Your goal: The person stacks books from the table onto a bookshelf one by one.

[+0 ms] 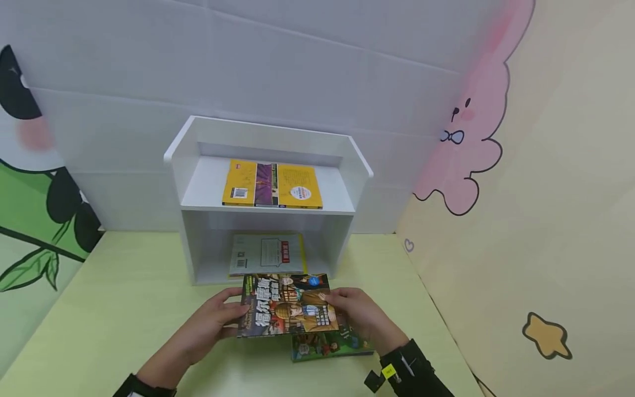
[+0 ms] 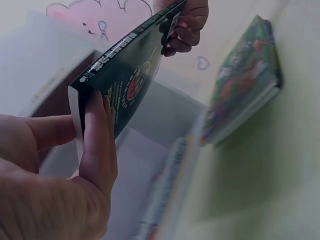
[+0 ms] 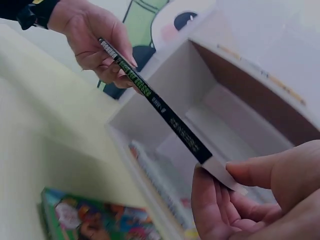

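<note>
Both hands hold a dark comic-style book (image 1: pixel 290 306) with white title lettering, raised above the table in front of the shelf. My left hand (image 1: pixel 220 317) pinches its left edge, thumb on the cover and fingers underneath, as the left wrist view shows. At the opposite edge my right hand (image 1: pixel 364 317) pinches it the same way; its fingers (image 3: pixel 207 200) lie under the book in the right wrist view. Below and to the right, a green illustrated book (image 1: pixel 332 346) lies on the table, partly hidden by the held book and the right hand.
A white two-tier shelf (image 1: pixel 268 210) stands at the table's back against the wall. Yellow books (image 1: pixel 297 187) lie on its upper tier, a grey-white book (image 1: pixel 268 255) on the lower one. The yellow-green table (image 1: pixel 144 292) meets a decorated wall (image 1: pixel 496 275) at the right.
</note>
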A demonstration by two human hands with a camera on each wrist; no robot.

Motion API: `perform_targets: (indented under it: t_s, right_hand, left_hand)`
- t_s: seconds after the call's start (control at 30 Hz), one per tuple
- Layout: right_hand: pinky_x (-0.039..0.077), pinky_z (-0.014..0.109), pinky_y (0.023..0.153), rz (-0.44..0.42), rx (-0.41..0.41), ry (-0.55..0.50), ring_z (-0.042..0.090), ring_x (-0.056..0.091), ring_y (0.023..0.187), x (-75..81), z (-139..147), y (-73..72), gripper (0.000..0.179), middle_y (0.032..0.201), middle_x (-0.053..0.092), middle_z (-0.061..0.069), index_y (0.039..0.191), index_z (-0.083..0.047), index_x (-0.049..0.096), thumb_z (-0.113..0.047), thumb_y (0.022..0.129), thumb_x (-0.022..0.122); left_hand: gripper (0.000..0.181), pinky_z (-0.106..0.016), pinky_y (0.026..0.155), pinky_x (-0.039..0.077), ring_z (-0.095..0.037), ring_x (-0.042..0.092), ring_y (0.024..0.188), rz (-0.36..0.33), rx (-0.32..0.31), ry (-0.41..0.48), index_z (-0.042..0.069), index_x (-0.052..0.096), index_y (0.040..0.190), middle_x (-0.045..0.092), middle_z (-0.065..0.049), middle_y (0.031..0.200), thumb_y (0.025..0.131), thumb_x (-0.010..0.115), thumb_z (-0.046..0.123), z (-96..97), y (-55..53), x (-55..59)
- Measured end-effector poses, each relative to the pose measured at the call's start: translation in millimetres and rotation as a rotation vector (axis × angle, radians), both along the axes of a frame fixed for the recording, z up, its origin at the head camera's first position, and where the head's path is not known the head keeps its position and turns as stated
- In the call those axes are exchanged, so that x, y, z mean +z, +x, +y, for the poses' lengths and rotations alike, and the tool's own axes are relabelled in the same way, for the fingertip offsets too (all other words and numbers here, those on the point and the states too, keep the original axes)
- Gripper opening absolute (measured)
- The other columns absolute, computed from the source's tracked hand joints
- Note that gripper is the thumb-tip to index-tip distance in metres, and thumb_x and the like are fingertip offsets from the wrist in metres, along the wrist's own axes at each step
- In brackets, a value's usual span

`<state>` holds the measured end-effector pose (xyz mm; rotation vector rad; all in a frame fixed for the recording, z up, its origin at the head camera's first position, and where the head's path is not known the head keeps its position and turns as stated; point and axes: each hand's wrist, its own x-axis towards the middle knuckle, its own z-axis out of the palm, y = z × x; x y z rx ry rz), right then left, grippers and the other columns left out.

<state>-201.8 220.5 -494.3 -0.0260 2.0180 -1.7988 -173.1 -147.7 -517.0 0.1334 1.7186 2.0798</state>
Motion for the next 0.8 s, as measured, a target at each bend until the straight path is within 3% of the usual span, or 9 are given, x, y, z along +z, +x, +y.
perform_targets:
  t_s: [0.2, 0.33, 0.43, 0.57, 0.7, 0.8]
  right_hand:
    - [0.062, 0.031, 0.078, 0.071, 0.087, 0.044, 0.02, 0.064, 0.093, 58.3, -13, 2.9, 0.032, 0.109, 0.068, 0.01, 0.127, 0.004, 0.067, -0.023, 0.112, 0.068]
    - [0.062, 0.032, 0.079, 0.103, 0.128, 0.049, 0.022, 0.062, 0.091, 89.1, -21, 2.7, 0.029, 0.106, 0.064, 0.009, 0.126, 0.004, 0.066, -0.022, 0.113, 0.067]
    - [0.061, 0.033, 0.077, 0.123, 0.137, 0.034, 0.022, 0.059, 0.09, 104.5, -25, 3.0, 0.026, 0.101, 0.06, 0.008, 0.121, 0.003, 0.066, -0.021, 0.114, 0.066]
    - [0.057, 0.032, 0.075, 0.125, 0.116, 0.007, 0.022, 0.055, 0.089, 115.5, -32, 3.8, 0.024, 0.103, 0.059, 0.009, 0.122, 0.004, 0.063, -0.019, 0.115, 0.063]
    - [0.056, 0.031, 0.074, 0.134, 0.031, -0.016, 0.02, 0.06, 0.087, 126.3, -41, 0.7, 0.027, 0.11, 0.066, 0.009, 0.129, 0.003, 0.064, -0.019, 0.115, 0.064]
    - [0.056, 0.03, 0.075, 0.172, -0.011, -0.036, 0.018, 0.063, 0.088, 141.8, -47, -8.7, 0.029, 0.112, 0.068, 0.008, 0.133, 0.003, 0.065, -0.019, 0.114, 0.064]
  left_hand:
    - [0.07, -0.038, 0.089, 0.065, -0.021, 0.078, 0.103, 0.065, -0.025, -0.052, -0.006, 0.017, 0.167, 0.076, -0.01, 0.13, 0.116, 0.058, 0.019, -24.5, 4.5, 59.8]
    - [0.072, -0.038, 0.092, 0.065, -0.023, 0.078, 0.106, 0.103, -0.016, -0.097, -0.005, 0.017, 0.168, 0.075, -0.011, 0.132, 0.116, 0.059, 0.021, -36.4, 7.3, 92.4]
    - [0.074, -0.039, 0.093, 0.065, -0.024, 0.078, 0.107, 0.126, -0.006, -0.127, -0.005, 0.016, 0.169, 0.073, -0.013, 0.133, 0.116, 0.06, 0.021, -42.1, 7.7, 109.7]
    - [0.075, -0.038, 0.093, 0.065, -0.024, 0.077, 0.107, 0.134, -0.001, -0.176, -0.004, 0.016, 0.17, 0.072, -0.014, 0.134, 0.116, 0.06, 0.023, -46.4, 4.2, 123.7]
    - [0.075, -0.036, 0.095, 0.063, -0.023, 0.074, 0.111, 0.161, 0.005, -0.213, -0.002, 0.019, 0.172, 0.068, -0.016, 0.139, 0.116, 0.061, 0.026, -49.3, -5.4, 140.0]
    - [0.074, -0.032, 0.097, 0.061, -0.019, 0.071, 0.116, 0.207, 0.024, -0.249, -0.001, 0.024, 0.172, 0.059, -0.02, 0.15, 0.116, 0.061, 0.029, -52.8, -16.6, 160.5]
